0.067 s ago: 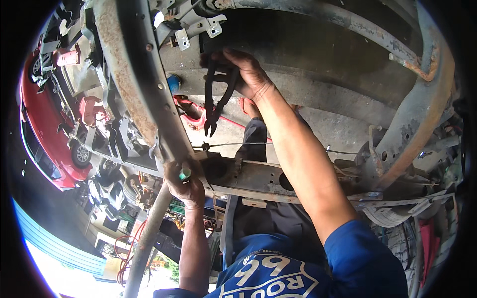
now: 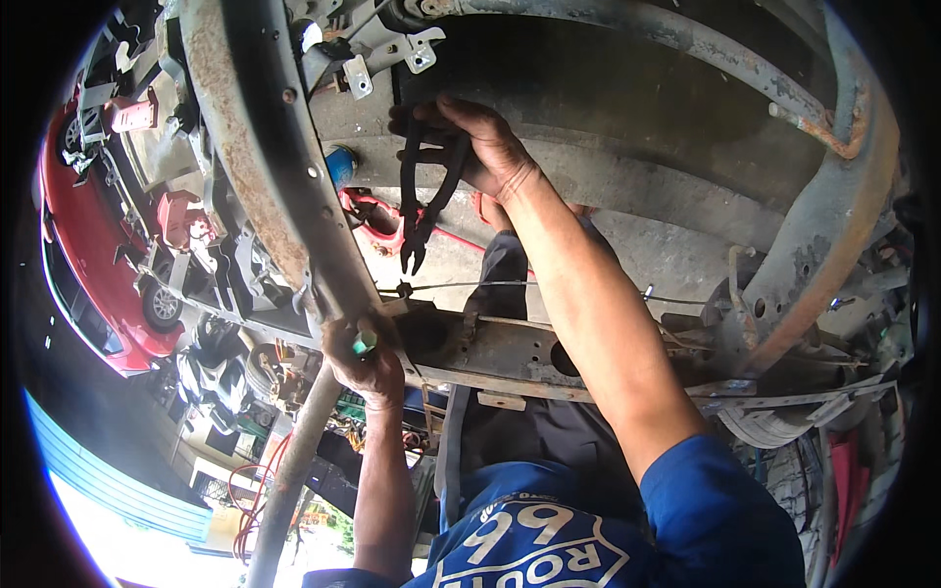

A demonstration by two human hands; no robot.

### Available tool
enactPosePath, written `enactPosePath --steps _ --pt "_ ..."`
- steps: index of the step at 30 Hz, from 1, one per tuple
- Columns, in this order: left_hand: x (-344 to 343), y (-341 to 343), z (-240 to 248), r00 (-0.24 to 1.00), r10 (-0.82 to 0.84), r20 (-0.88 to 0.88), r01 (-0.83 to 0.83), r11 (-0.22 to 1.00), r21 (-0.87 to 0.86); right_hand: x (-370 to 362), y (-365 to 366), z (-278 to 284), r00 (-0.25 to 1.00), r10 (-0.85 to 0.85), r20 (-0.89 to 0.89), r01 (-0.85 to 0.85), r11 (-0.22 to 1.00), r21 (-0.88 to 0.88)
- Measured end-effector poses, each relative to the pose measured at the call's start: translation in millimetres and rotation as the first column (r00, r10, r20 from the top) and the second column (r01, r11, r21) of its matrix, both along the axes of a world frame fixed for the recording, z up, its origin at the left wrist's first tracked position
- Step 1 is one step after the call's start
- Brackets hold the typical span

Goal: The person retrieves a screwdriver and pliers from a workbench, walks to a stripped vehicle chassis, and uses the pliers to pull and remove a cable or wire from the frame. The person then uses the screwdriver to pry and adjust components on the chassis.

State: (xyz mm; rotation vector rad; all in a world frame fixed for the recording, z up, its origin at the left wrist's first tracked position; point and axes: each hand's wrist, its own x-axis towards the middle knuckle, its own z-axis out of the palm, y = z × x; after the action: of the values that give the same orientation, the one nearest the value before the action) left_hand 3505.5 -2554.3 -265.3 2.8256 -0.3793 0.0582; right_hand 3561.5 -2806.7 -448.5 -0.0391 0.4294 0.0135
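Note:
In my right hand [image 2: 490, 147] is a pair of dark pliers [image 2: 408, 186], handles spread and jaws pointing down. The jaw tips are just above a thin cable [image 2: 470, 285] that runs sideways above a holed crossmember [image 2: 500, 355]; a small fitting [image 2: 405, 289] sits on the cable close to them. My left hand [image 2: 371, 377] is closed at the lower end of a rusty metal frame rail [image 2: 250, 147]. A green-ended object [image 2: 365, 343] shows between its fingers; the rest of it is hidden, so its kind does not show.
Brackets [image 2: 392, 54] stick out from the rail's top. Below lie a red metal part [image 2: 382, 223] and a blue can [image 2: 341, 167]. A rusty frame side [image 2: 818, 225] curves along the right, and a grey pipe [image 2: 294, 480] slants beneath my left hand. A red car [image 2: 98, 255] stands far left.
The pliers have shifted very slightly leftward with my right hand. My left hand stays in place.

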Motion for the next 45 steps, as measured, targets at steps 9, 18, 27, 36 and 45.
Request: enactPosePath --steps 9,18,27,36,45 --pt "4.8 10.5 -17.2 0.977 -0.129 0.172 0.114 0.989 0.090 6.2 6.9 -12.6 0.997 -0.043 0.069 0.033 0.989 0.141" --pt "5.6 8.6 -18.2 0.970 -0.146 0.192 0.133 0.988 0.081 34.2 35.6 -36.8 0.989 0.110 0.098 -0.134 0.952 0.274" --pt "4.0 6.9 -18.2 0.972 -0.141 0.186 0.129 0.989 0.076 60.6 54.3 -39.5 0.966 0.212 0.147 -0.248 0.924 0.293" --pt "4.0 9.1 -18.1 0.968 -0.161 0.191 0.142 0.984 0.107 74.1 55.3 -14.2 0.941 0.322 0.104 -0.339 0.898 0.282" --pt "6.4 9.0 -18.2 0.969 -0.176 0.176 0.162 0.983 0.087 48.8 36.2 -20.5 0.951 0.134 0.278 -0.210 0.941 0.264"
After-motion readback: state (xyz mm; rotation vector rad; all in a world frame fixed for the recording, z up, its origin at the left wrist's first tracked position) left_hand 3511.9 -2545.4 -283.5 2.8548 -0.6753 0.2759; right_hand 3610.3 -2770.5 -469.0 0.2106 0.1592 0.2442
